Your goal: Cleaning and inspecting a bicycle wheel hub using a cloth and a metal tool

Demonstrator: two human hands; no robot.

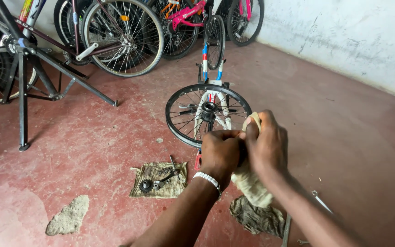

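My left hand [219, 153], with a white bead bracelet on its wrist, is closed around a small dark part that is mostly hidden. My right hand [267, 148] grips a pale cloth [251, 185] wrapped over that part; the cloth hangs down below both hands. Just beyond them lies a small bicycle wheel [208, 114] with a black rim, still in its white, red and blue frame.
A dirty rag [158, 179] on the red floor carries a sprocket and small metal parts. A second crumpled rag [258, 218] lies below my hands. A black repair stand [23, 87] and several bicycles [120, 36] stand at the back left. A metal rod [286, 228] lies near my right forearm.
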